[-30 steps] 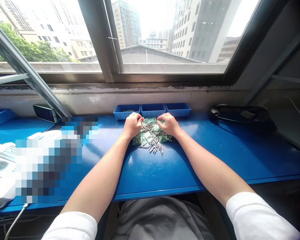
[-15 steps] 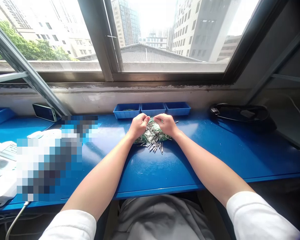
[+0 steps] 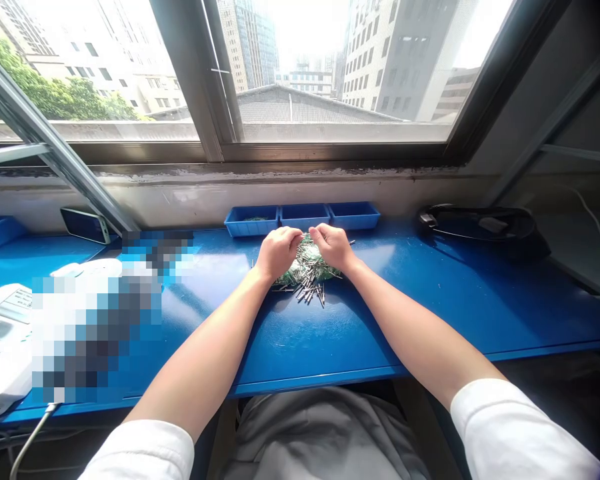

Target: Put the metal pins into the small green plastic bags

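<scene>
A heap of thin metal pins [image 3: 310, 280] with green bits among them lies on the blue tabletop [image 3: 320, 347]. Over the heap's left side is my left hand [image 3: 280, 252], its fingers pinched together. My right hand [image 3: 334, 245] faces it from the right, thumb and fingers closed too. The fingertips of both hands nearly meet above the pile. Whatever is between them is too small to make out. Some pins stick out beyond the hands on either side.
Behind the hands stand three joined blue bins [image 3: 305, 215]; the left one holds some greenish bits. A black open case [image 3: 480, 225] sits to the right. At left are a phone [image 3: 85, 225], another blue bin [image 3: 0, 232] and a white device [image 3: 5, 340] with a cable.
My fingers have shifted slightly: the left hand has turned so its fingers point right, and the right thumb now shows on top. The pile looks much the same.
</scene>
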### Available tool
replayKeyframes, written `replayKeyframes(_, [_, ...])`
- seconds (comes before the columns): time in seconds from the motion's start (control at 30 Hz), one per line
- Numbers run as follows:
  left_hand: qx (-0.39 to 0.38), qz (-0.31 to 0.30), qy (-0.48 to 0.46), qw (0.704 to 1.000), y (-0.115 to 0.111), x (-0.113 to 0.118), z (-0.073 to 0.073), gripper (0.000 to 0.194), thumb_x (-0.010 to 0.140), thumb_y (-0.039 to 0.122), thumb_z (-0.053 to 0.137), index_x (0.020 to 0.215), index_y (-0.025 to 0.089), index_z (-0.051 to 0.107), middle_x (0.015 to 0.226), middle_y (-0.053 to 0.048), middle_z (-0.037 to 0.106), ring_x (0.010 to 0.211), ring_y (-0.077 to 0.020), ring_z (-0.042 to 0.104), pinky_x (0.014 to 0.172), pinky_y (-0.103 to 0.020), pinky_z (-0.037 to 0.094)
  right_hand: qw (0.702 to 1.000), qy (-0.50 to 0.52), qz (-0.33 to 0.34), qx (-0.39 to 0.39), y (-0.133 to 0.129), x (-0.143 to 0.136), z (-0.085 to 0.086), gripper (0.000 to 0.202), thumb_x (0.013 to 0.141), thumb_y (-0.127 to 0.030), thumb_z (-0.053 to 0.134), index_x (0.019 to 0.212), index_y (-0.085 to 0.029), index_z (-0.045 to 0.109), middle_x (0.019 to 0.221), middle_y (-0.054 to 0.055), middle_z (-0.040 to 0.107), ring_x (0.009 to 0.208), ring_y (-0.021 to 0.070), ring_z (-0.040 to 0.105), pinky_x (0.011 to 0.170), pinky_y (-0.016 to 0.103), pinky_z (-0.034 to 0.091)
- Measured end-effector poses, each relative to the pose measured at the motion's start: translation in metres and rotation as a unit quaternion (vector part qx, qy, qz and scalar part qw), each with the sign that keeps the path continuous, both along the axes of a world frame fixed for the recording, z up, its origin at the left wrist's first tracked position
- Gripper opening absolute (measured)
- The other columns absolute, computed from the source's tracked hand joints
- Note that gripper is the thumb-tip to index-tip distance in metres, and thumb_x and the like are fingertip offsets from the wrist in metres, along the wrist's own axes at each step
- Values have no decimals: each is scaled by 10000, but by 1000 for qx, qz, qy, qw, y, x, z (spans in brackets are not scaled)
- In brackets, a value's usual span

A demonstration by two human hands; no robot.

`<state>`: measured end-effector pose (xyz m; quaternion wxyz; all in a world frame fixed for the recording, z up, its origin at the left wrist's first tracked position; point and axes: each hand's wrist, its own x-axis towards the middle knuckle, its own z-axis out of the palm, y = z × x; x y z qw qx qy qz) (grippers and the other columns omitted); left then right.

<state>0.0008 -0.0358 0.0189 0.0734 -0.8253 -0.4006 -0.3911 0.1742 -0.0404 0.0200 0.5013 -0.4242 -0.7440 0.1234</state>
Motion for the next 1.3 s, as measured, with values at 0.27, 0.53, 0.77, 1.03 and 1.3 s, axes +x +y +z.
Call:
replayKeyframes(0.27, [-7,54,62,997,2,-1,-1,263,927,244,401,907,180,656,919,-67,708,867,-220,633,784,-346,432,983,124,103,-87,-1,1,6,214,688,-380,720,753,-180,682,736,29,666,640,138,563,553,252,430])
replayKeyframes(0.53, [-60,63,19,996,2,0,1,323,931,336,401,1115,168,608,1030,-75,694,959,-228,625,853,-361,446,984,130,63,-106,3,5,5,193,676,-363,703,729,-178,693,738,29,689,655,149,590,628,278,480])
replayKeyframes(0.77, [-100,137,-62,984,15,-15,-2,306,839,218,438,1078,141,613,1053,-114,668,986,-244,610,895,-365,473,989,-36,-136,-36,25,27,-5,384,713,-280,595,1077,-178,664,1083,67,680,980,240,563,896,390,460])
replayKeyframes(1.03, [-126,140,-31,982,17,-20,-5,291,779,135,411,920,186,660,989,-96,663,957,-248,610,866,-375,490,952,-100,-264,-120,47,58,-18,708,689,-317,592,1374,-216,442,1448,68,417,1098,347,422,925,535,377])
replayKeyframes(1.3, [-144,114,-20,983,17,-20,-6,271,784,158,426,886,190,674,963,-88,663,910,-243,612,834,-370,491,949,-122,-253,-141,44,55,-19,715,723,-324,583,1403,-202,398,1510,102,288,1199,360,359,964,539,361])
